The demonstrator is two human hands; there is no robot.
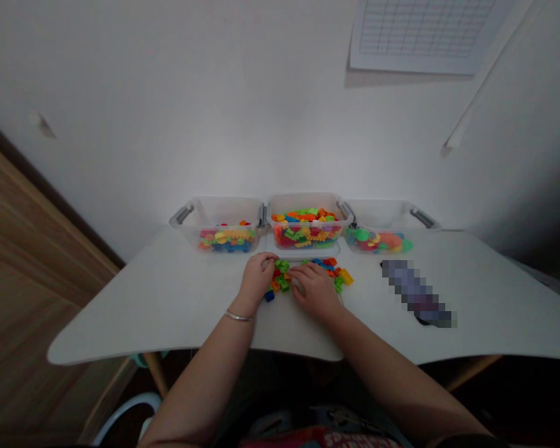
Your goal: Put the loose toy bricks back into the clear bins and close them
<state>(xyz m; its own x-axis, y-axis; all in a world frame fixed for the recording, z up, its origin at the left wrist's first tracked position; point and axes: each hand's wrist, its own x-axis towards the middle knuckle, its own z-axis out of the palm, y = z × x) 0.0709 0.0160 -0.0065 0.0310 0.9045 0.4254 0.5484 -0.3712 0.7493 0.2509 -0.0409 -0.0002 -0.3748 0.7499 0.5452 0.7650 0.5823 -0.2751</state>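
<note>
A loose pile of small plastic building blocks (282,283) in green, orange, red, blue and yellow lies on the white table. My left hand (256,279), with a silver bangle at the wrist, rests at the pile's left edge, its fingers bent loosely and apart from the thumb. Over the middle of the pile lies my right hand (316,291), fingers stretched out above the blocks and thumb apart. No block shows clearly held in either hand. A dark blue block (269,296) sits just below my left hand. To the right of my right hand lies a yellow block (346,276).
Behind the pile, three clear bins stand against the wall: a left bin (224,208), a middle bin (308,200) and a right bin (382,211), each with colourful plastic pieces. A pixelated phone-like object (415,292) lies on the table (168,311) at right.
</note>
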